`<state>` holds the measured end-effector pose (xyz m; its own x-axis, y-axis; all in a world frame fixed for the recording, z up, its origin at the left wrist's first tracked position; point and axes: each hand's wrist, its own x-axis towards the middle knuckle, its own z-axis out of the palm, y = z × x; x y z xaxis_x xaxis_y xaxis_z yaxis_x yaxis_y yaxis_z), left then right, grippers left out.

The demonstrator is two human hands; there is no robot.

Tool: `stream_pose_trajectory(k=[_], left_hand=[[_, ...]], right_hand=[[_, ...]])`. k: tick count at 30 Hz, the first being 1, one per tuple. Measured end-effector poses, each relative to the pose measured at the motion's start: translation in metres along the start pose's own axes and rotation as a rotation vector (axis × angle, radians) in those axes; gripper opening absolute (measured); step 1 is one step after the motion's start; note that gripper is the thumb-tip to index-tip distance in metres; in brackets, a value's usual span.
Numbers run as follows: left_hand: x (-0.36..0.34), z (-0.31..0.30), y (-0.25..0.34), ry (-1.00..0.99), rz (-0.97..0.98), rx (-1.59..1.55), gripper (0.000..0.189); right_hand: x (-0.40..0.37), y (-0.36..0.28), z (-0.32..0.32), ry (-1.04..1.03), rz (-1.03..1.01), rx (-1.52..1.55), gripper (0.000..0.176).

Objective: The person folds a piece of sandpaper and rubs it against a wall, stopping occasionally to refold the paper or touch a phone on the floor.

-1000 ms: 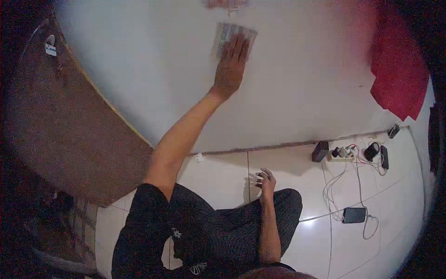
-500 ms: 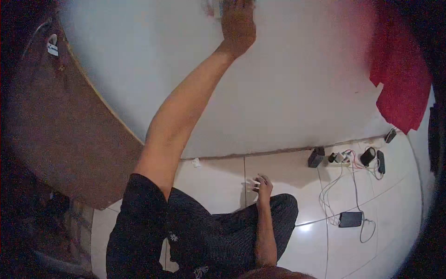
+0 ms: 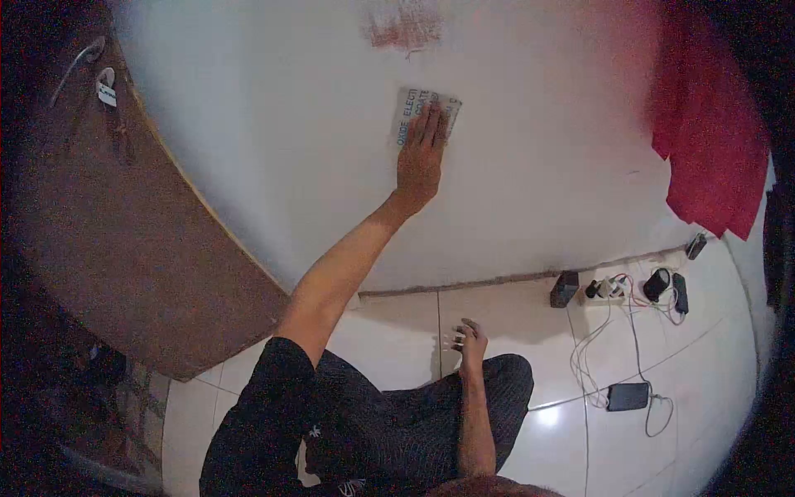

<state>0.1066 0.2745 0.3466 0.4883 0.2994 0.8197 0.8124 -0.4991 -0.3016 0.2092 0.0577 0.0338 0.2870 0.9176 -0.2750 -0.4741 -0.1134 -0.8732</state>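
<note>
My left hand (image 3: pixel 421 161) presses a folded sheet of sandpaper (image 3: pixel 407 124) flat against the white wall (image 3: pixel 530 166). The sandpaper's printed backing faces me, with blue letters partly covered by my fingers. Above it, a reddish-brown rough patch (image 3: pixel 406 29) marks the wall near the top of the view. My right hand (image 3: pixel 472 344) hovers by my bent knee over the tiled floor, holding nothing, its fingers loosely apart.
A brown door (image 3: pixel 124 224) with a padlock (image 3: pixel 106 91) stands at left. Red cloth (image 3: pixel 716 141) hangs at right. Along the wall's foot sit a dark box (image 3: pixel 565 289) and a power strip (image 3: pixel 609 290) with plugs. A black device (image 3: pixel 628 396) and cables lie on the tiles.
My left hand has slid down the wall with the sandpaper, uncovering the reddish-brown patch above. My right hand has stayed near my knee.
</note>
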Motion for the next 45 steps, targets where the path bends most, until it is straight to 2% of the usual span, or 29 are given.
stream_pose_trajectory(k=[2, 4, 5, 7, 8, 12, 14, 16, 20, 22, 24, 26, 27, 29, 33, 35, 36, 38, 40, 42, 44, 45], left_hand=[[0.010, 0.007, -0.001, 0.037, -0.003, 0.011, 0.069], [0.034, 0.000, 0.001, 0.225, -0.056, -0.202, 0.064], [0.044, -0.005, 0.000, 0.219, -0.063, -0.205, 0.064], [0.058, -0.012, -0.004, 0.287, 0.015, -0.222, 0.065], [0.060, -0.016, -0.010, 0.211, 0.063, -0.064, 0.066], [0.081, -0.032, -0.029, 0.147, 0.119, 0.016, 0.061], [0.124, -0.040, -0.043, 0.402, -0.031, -0.175, 0.058], [0.166, -0.068, -0.049, 0.563, 0.004, 0.157, 0.055], [0.177, -0.066, -0.055, 0.550, -0.075, 0.138, 0.049], [0.137, -0.059, -0.037, 0.401, 0.009, -0.013, 0.046], [0.090, -0.026, -0.027, 0.349, 0.107, 0.082, 0.060], [0.040, -0.007, -0.011, 0.189, 0.120, 0.085, 0.056], [0.023, -0.005, -0.006, 0.196, 0.120, 0.084, 0.056], [0.003, -0.005, 0.001, -0.018, 0.099, 0.072, 0.055], [0.012, -0.002, -0.001, 0.034, -0.002, -0.112, 0.055], [0.027, -0.001, -0.003, 0.213, -0.076, -0.225, 0.058], [0.035, -0.001, -0.006, 0.218, -0.074, -0.223, 0.058], [0.058, -0.002, -0.016, 0.338, -0.061, -0.207, 0.057], [0.108, -0.008, -0.036, 0.520, -0.056, -0.060, 0.054], [0.155, -0.050, -0.052, 0.463, -0.014, -0.120, 0.050], [0.196, -0.066, -0.058, 0.626, -0.124, 0.072, 0.046], [0.193, -0.067, -0.056, 0.618, -0.122, 0.079, 0.046]], right_hand=[[0.000, -0.001, 0.001, -0.005, -0.018, 0.014, 0.029], [-0.007, -0.011, 0.002, -0.023, 0.035, -0.009, 0.032], [-0.006, -0.009, 0.001, -0.019, 0.042, -0.014, 0.032], [-0.005, -0.002, 0.000, -0.004, -0.019, -0.033, 0.031], [-0.008, -0.005, 0.001, -0.003, -0.005, -0.037, 0.031], [-0.009, -0.006, 0.002, -0.026, 0.026, -0.073, 0.031], [-0.006, -0.006, 0.002, -0.029, 0.033, -0.069, 0.031], [-0.007, -0.006, 0.003, -0.045, 0.008, -0.094, 0.030], [-0.007, -0.004, 0.004, -0.040, 0.043, -0.080, 0.030], [-0.002, 0.003, -0.001, -0.069, 0.007, -0.082, 0.031], [-0.002, 0.004, -0.001, -0.069, 0.004, -0.068, 0.032], [-0.005, 0.003, -0.001, -0.069, -0.001, -0.059, 0.032], [-0.006, 0.000, 0.001, -0.044, 0.020, -0.100, 0.032], [-0.007, -0.004, -0.001, -0.014, 0.028, -0.147, 0.032], [-0.005, -0.003, -0.003, -0.012, -0.008, -0.094, 0.033], [-0.002, -0.004, -0.002, -0.009, 0.046, -0.045, 0.035], [-0.001, 0.000, -0.003, -0.020, 0.008, -0.054, 0.036], [-0.001, 0.004, -0.005, -0.027, 0.001, -0.053, 0.036], [-0.002, 0.002, -0.005, -0.030, -0.004, -0.051, 0.036], [-0.008, -0.003, -0.004, -0.060, -0.023, -0.001, 0.036], [-0.002, 0.003, -0.004, -0.045, -0.019, -0.021, 0.033], [0.001, 0.006, -0.003, -0.031, -0.025, -0.038, 0.030]])
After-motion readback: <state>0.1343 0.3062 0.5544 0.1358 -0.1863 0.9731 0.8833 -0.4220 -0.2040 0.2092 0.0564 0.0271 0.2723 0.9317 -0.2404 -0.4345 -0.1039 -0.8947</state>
